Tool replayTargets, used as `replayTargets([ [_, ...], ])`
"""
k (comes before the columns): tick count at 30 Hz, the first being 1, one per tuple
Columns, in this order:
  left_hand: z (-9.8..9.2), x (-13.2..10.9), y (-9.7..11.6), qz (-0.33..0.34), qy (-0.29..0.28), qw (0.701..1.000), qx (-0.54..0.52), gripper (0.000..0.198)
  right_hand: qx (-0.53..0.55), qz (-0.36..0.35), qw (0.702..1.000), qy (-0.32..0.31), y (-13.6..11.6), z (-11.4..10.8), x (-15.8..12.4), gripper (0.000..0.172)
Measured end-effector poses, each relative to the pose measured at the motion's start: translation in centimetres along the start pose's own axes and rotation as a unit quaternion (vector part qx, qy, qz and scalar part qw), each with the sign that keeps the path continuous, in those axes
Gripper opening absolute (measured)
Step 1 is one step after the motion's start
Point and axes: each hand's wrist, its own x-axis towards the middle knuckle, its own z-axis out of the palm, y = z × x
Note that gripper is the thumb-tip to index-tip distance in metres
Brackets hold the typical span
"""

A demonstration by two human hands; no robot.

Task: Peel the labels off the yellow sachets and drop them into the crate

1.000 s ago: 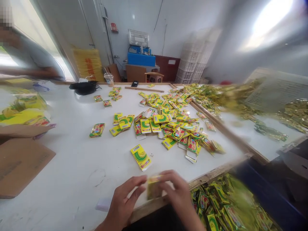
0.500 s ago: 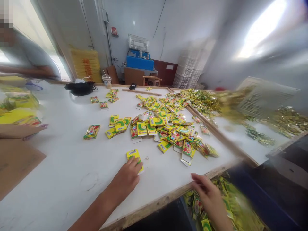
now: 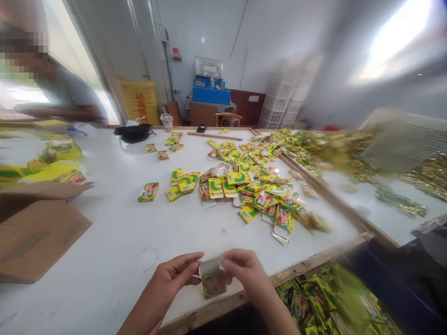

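Both of my hands meet over the near edge of a white table (image 3: 115,237). Between them is a small yellow carton (image 3: 213,278) with its white flap open at the top. My left hand (image 3: 173,281) pinches the carton's left side. My right hand (image 3: 246,274) grips its right side, fingers at the flap. Further back on the table lies a spread of many flat yellow-green cartons and sachets (image 3: 244,181).
An open cardboard box (image 3: 35,228) sits at the left. Another person (image 3: 59,93) leans over the far left end. A bin of finished yellow packs (image 3: 314,302) is below the table's right corner. A second table (image 3: 366,186) carries shiny sachets and a white crate (image 3: 408,139).
My left hand picked a flat carton off the table and brought it back; my right hand came up from the bin. Both now hold the opened carton.
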Motion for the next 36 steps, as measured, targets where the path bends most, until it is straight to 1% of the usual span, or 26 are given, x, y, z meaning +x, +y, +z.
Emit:
replayTargets([
  [1, 0.2, -0.1, 0.0, -0.021, -0.019, 0.999, -0.036, 0.037, 0.001, 0.007, 1.0, -0.002, -0.2, -0.3, 0.1, 0.018],
  [3, 0.8, -0.3, 0.2, -0.042, -0.038, 0.996, -0.07, 0.035, -0.004, 0.019, 1.0, -0.005, -0.6, -0.6, 0.3, 0.014],
  [5, 1.6, -0.4, 0.7, -0.046, -0.036, 0.995, -0.08, 0.033, -0.023, 0.021, 1.0, 0.0, -0.9, -0.6, 0.5, 0.018],
  [8, 2.3, -0.3, 1.2, -0.029, -0.02, 0.996, -0.085, 0.033, -0.056, 0.013, 0.998, 0.019, -0.9, -0.4, 0.7, 0.024],
  [10, 2.4, -0.2, 1.2, -0.024, -0.011, 0.996, -0.08, 0.032, -0.064, 0.016, 0.998, 0.016, -0.7, -0.2, 0.7, 0.025],
  [13, 2.1, -0.1, 0.8, -0.052, -0.002, 0.993, -0.11, 0.033, -0.075, 0.018, 0.997, 0.002, -0.2, 0.0, 0.8, 0.028],
  [15, 1.9, -0.3, 0.6, -0.063, -0.018, 0.988, -0.14, 0.037, -0.1, 0.01, 0.995, -0.002, 0.2, 0.1, 0.9, 0.024],
  [17, 2.0, -0.7, 0.3, -0.055, -0.033, 0.987, -0.148, 0.041, -0.126, -0.005, 0.992, 0.003, 0.5, 0.3, 1.0, 0.015],
  [18, 2.2, -0.9, 0.1, -0.051, -0.022, 0.988, -0.145, 0.042, -0.133, -0.013, 0.991, 0.006, 0.7, 0.3, 0.9, 0.011],
  [19, 2.4, -1.0, -0.2, -0.046, 0.007, 0.989, -0.139, 0.043, -0.135, -0.021, 0.991, 0.01, 0.8, 0.3, 0.9, 0.007],
  [20, 2.6, -1.2, -0.6, -0.037, 0.051, 0.99, -0.129, 0.042, -0.133, -0.025, 0.991, 0.011, 0.8, 0.2, 0.8, 0.005],
  [22, 3.1, -1.6, -1.5, -0.003, 0.147, 0.985, -0.093, 0.04, -0.12, -0.023, 0.993, 0.008, 0.9, 0.1, 0.6, 0.006],
  [23, 3.3, -1.7, -2.0, 0.019, 0.182, 0.981, -0.066, 0.038, -0.112, -0.018, 0.993, 0.007, 1.0, 0.0, 0.4, 0.007],
  [25, 3.6, -2.0, -2.9, 0.069, 0.215, 0.974, 0.002, 0.032, -0.102, -0.008, 0.995, 0.005, 1.0, -0.2, 0.3, 0.01],
  [27, 3.8, -2.2, -3.6, 0.134, 0.224, 0.962, 0.075, 0.025, -0.098, -0.005, 0.995, 0.003, 1.1, -0.2, 0.3, 0.011],
  [28, 3.8, -2.2, -3.8, 0.178, 0.225, 0.952, 0.11, 0.021, -0.093, -0.004, 0.996, 0.004, 1.2, -0.2, 0.4, 0.012],
  [30, 3.8, -2.1, -4.0, 0.268, 0.219, 0.922, 0.175, 0.017, -0.078, 0.001, 0.997, 0.006, 1.3, -0.1, 0.7, 0.015],
  [32, 3.5, -1.8, -4.0, 0.329, 0.208, 0.895, 0.217, 0.018, -0.06, 0.009, 0.998, 0.009, 1.2, 0.0, 1.0, 0.019],
  [34, 3.2, -1.4, -3.8, 0.349, 0.188, 0.889, 0.23, 0.019, -0.049, 0.017, 0.999, 0.011, 1.0, 0.1, 1.2, 0.019],
  [36, 2.8, -1.0, -3.6, 0.336, 0.163, 0.902, 0.218, 0.013, -0.046, 0.017, 0.999, 0.01, 0.6, 0.1, 1.3, 0.019],
])
